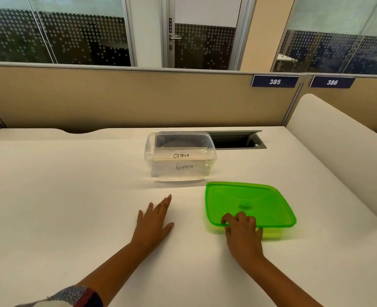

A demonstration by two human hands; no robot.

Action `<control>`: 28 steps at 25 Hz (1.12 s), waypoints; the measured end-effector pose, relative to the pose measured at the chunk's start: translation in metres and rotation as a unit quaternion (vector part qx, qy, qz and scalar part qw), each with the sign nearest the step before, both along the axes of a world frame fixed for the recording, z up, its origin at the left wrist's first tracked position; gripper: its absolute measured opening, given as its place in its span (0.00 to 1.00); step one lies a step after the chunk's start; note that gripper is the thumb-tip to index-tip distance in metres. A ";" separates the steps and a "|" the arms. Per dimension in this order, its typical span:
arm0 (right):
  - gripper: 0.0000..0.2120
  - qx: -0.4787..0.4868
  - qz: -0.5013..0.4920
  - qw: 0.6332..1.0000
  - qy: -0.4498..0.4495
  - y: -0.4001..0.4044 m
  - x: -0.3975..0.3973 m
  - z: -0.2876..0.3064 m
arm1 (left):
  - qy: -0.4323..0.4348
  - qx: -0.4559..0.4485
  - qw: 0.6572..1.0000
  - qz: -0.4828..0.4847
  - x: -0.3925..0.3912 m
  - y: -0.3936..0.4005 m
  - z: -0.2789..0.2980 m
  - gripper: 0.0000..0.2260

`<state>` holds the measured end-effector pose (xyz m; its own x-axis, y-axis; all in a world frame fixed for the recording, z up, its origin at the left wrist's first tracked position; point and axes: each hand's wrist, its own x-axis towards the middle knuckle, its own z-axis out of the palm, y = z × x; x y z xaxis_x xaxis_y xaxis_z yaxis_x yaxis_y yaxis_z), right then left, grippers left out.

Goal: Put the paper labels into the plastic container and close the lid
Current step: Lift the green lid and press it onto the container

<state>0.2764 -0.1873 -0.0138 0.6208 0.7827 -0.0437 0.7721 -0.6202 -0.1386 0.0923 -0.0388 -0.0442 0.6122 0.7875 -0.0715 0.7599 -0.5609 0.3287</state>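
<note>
A clear plastic container (152,151) stands open on the white desk, past the middle. Inside it stand paper labels; one reads OSTRICH (180,155) and another, seen through the front wall, reads GIRAFFE (184,167). A green translucent lid (249,203) lies to the container's right and nearer to me, its near edge lifted slightly off the desk. My right hand (243,227) grips that near edge, fingers curled over the rim. Left of the lid, my left hand (155,220) rests flat on the desk with its fingers spread and holds nothing.
A recessed cable slot (238,140) with an open flap sits behind the container. A tan partition (116,98) runs along the back of the desk with number plates 385 (274,81) and 386 (332,82). A white divider (338,134) rises at the right.
</note>
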 end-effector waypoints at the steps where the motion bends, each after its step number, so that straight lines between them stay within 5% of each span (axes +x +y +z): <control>1: 0.11 -0.007 0.009 1.000 0.009 0.002 -0.006 0.007 | -0.001 -0.014 1.000 -0.007 0.002 -0.002 0.003 0.35; 6: 0.12 -0.033 0.087 0.994 0.050 0.022 -0.032 0.053 | -0.051 -0.043 0.997 -0.042 0.013 -0.007 0.019 0.37; 11: 0.09 0.005 0.132 0.989 0.067 0.045 -0.041 0.091 | -0.271 0.057 0.959 -0.058 0.018 -0.009 0.033 0.16; 17: 0.16 0.114 0.138 0.980 0.090 0.064 0.003 0.110 | -0.354 0.070 0.930 0.066 -0.001 0.011 0.058 0.03; 25: 0.16 0.233 0.117 0.958 0.120 0.084 0.076 0.104 | -0.356 0.093 0.928 0.050 -0.025 0.063 0.086 0.03; 28: 0.17 0.275 0.096 0.940 0.178 0.099 0.076 0.096 | -0.431 0.034 0.897 0.088 -0.013 0.085 0.099 0.06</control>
